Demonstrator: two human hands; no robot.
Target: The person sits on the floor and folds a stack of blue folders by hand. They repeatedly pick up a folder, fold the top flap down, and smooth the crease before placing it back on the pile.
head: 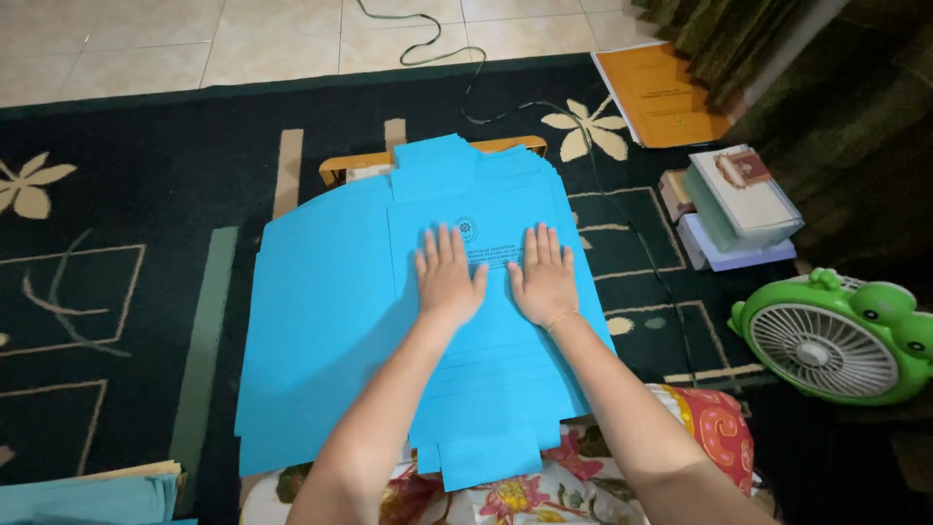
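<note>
A large blue paper folder sheet [330, 311] lies unfolded on top of a stack of the same sheets over a low wooden table [340, 167]. My left hand [449, 277] presses flat on the sheet's middle panel, fingers spread. Beside it my right hand [544, 277], with a thin bracelet at the wrist, lies flat on the same panel. Both palms face down and hold nothing. A small round printed emblem [466, 230] shows just above my fingers.
A dark patterned carpet [117, 194] covers the floor. At right stand a green frog-shaped fan [841, 340], a pile of books [739, 204] and orange folders [661, 97]. A cable [622, 219] runs across the carpet. More blue sheets [87, 498] lie at the lower left.
</note>
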